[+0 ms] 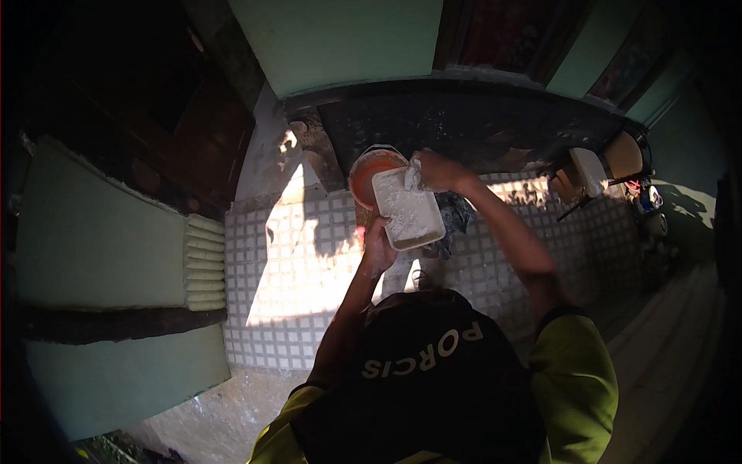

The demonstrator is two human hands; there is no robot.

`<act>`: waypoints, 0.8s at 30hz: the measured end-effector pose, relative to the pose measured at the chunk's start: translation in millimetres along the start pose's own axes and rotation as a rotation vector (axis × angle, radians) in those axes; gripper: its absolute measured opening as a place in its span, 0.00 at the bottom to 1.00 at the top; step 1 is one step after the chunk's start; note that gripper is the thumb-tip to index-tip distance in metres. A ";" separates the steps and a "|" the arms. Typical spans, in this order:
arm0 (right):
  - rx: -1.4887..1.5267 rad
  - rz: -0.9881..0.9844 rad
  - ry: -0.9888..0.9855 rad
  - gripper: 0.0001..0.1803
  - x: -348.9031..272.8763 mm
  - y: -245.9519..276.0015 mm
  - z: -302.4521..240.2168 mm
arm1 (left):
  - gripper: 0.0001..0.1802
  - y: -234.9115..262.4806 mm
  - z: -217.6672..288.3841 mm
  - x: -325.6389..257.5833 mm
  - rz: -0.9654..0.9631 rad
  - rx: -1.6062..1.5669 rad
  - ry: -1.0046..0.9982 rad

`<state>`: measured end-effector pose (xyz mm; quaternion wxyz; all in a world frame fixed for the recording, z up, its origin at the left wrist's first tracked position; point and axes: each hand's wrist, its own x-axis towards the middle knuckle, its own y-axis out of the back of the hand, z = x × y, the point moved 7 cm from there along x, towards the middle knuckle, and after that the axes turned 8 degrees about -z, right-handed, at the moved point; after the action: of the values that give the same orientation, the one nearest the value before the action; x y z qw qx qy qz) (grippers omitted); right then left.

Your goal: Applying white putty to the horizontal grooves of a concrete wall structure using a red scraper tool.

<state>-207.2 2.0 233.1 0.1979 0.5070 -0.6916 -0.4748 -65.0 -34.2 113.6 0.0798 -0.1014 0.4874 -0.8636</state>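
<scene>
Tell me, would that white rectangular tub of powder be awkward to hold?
Probably stiff: the white tub keeps its shape, gripped by the left hand and right hand. Likely heavyish, heaped with powder, and spill-prone since it is tilted over the orange bucket.

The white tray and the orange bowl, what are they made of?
The white tray looks like thin plastic or foam: matte, pale, with rounded corners, dusted inside with white powder. The left hand holds it from below and the right hand grips its far edge. The orange bowl beneath it seems to be plastic too, smooth with a slight shine, though shadow hides much of it.
</scene>
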 end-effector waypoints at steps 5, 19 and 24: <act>0.057 -0.334 0.021 0.26 -6.9 -26.3 11.4 | 0.34 -0.4 3.1 0.3 0.026 0.011 0.004; 0.039 -0.131 -0.015 0.24 10.9 11.2 -29.9 | 0.35 1.3 -2.5 1.2 0.063 0.004 0.050; 0.075 -0.241 0.083 0.24 22.2 -2.2 -43.7 | 0.37 -12.4 5.7 1.0 0.061 0.029 0.014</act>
<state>-182.1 -37.7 247.3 0.1487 0.6125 -0.6344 -0.4475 -65.1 -32.9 127.3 0.1039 -0.0790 0.4783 -0.8684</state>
